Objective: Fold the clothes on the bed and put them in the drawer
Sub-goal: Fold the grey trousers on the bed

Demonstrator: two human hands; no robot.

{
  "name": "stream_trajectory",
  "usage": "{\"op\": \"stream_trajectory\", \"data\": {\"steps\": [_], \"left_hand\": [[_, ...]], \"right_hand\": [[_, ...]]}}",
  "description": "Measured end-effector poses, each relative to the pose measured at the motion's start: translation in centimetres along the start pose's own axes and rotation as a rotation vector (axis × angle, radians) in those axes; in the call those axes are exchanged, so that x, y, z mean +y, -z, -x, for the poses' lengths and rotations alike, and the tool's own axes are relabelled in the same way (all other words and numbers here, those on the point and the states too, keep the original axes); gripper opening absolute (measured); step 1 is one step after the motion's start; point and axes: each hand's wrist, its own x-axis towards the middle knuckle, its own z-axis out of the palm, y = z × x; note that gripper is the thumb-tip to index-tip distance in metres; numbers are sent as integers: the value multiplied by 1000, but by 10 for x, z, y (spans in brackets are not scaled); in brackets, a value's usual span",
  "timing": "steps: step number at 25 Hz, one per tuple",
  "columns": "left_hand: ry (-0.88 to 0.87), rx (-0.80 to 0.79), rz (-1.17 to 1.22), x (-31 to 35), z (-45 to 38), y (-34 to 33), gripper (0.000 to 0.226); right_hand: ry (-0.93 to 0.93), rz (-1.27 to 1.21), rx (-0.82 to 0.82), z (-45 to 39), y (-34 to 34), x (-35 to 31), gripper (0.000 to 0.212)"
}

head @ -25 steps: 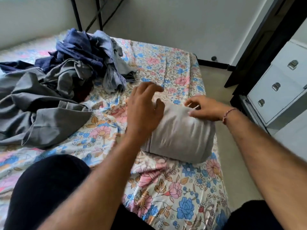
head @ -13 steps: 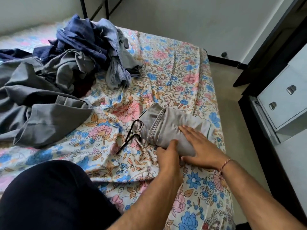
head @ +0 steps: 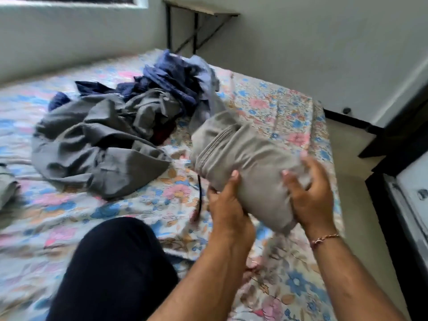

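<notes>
A folded light grey garment (head: 245,158) is lifted off the floral bed (head: 273,105). My left hand (head: 225,205) grips its near left edge, thumb on top. My right hand (head: 310,195) holds its right end, fingers curled over the cloth. A black drawstring (head: 200,200) hangs from the bundle. Unfolded clothes lie in a pile (head: 104,140) on the bed's left half: grey pieces in front, dark blue ones (head: 171,77) behind. The white drawer unit (head: 414,188) shows at the right edge.
My knee in dark trousers (head: 111,269) rests on the bed at the front. A strip of floor (head: 361,181) runs between bed and drawer unit. A black-legged table (head: 196,22) stands against the far wall. Another grey cloth (head: 7,188) lies at the left edge.
Both hands have taken hold of the folded grey garment and raised it off the bed. The view has tilted up and swung left.
</notes>
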Motion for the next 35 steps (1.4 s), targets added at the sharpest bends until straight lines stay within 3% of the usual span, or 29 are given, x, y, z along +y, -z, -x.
{"op": "stream_trajectory", "data": {"steps": [2,4,6,8,11,16,19,20,22,24,26,28,29,31,35], "left_hand": [[-125,-73,124,44,14,-7,51],[-285,-122,211,99,32,1,56],[-462,-130,248,160,45,28,56],[-572,-43,196,216,56,51,50],[-698,145,118,293,66,85,33],[-822,364,77,380,38,125,27],[-893,420,70,443,18,150,21],[-925,438,60,472,9,164,20],[-924,468,16,542,-20,204,29],[-775,480,-176,599,-60,252,59],[-645,585,-391,619,-90,297,61],[-657,726,-536,606,-96,314,47],[-703,778,-658,597,-98,315,45],[-780,877,-865,584,-112,319,43],[-964,950,-823,571,-109,332,46]], "right_hand": [[-249,-483,16,-1,-39,-43,80],[-422,-899,-228,13,-84,-91,56],[-518,-1055,-568,45,-127,-144,37],[-536,-1126,-772,71,-164,-176,36],[-476,-1049,-979,88,-226,-226,46],[-214,-934,-1093,80,-327,-316,58],[-312,-952,-1068,106,-382,-343,98],[-359,-982,-1047,123,-399,-345,102],[-390,-996,-1040,166,-425,-348,86],[-448,-956,-1020,206,-456,-338,63],[-478,-731,-916,231,-479,-321,74],[-163,-224,-870,236,-490,-304,110],[24,-26,-897,233,-494,-295,115],[231,134,-961,220,-499,-279,101],[373,160,-1141,185,-490,-265,85]]}}
